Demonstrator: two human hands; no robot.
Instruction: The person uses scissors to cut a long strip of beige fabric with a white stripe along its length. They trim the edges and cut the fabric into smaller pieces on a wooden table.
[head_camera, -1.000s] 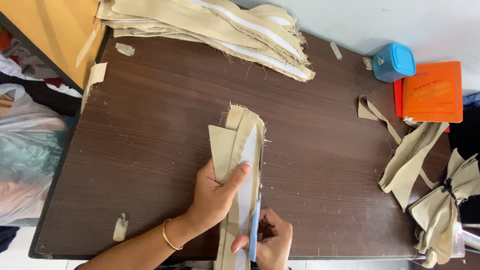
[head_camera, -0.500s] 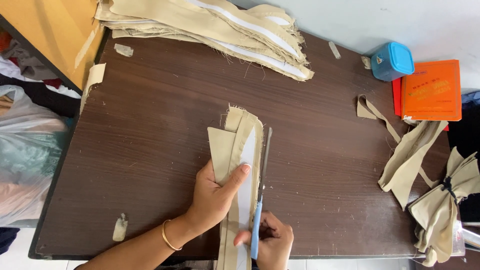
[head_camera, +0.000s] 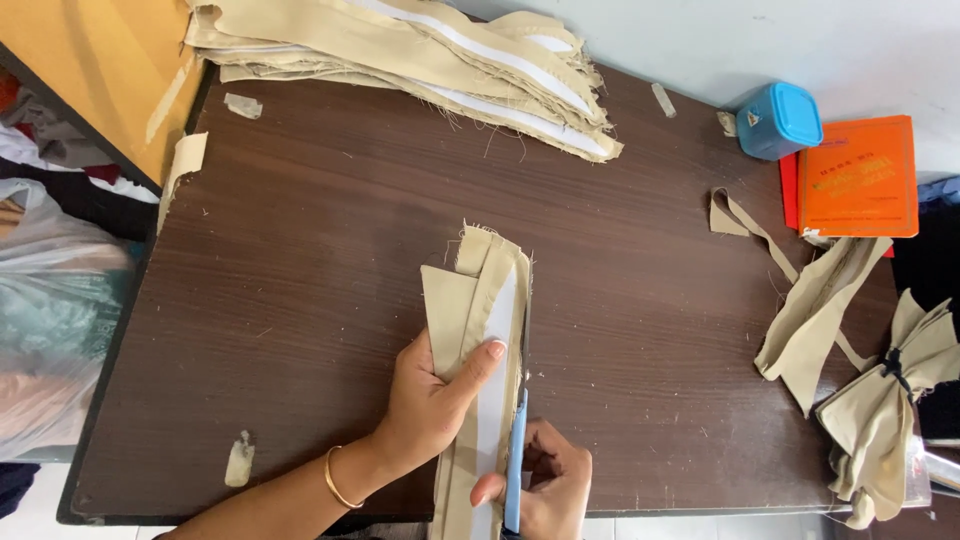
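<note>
A narrow beige fabric strip (head_camera: 480, 300) with a white lining band lies lengthwise at the near middle of a dark brown wooden table (head_camera: 330, 270). My left hand (head_camera: 430, 400), with a gold bangle on the wrist, presses the strip flat, index finger stretched along the white band. My right hand (head_camera: 545, 490) holds blue-handled scissors (head_camera: 517, 440) at the table's front edge. Their blades run up along the strip's right edge.
A pile of similar beige strips (head_camera: 420, 60) lies at the far edge. Cut beige scraps (head_camera: 810, 310) and a tied bundle (head_camera: 885, 410) sit at the right. A blue box (head_camera: 780, 120) and an orange booklet (head_camera: 858, 178) are at the far right. Plastic bags (head_camera: 50, 320) hang left of the table.
The scissors have advanced a little farther up along the strip's right edge. My left hand stays pressed on the strip.
</note>
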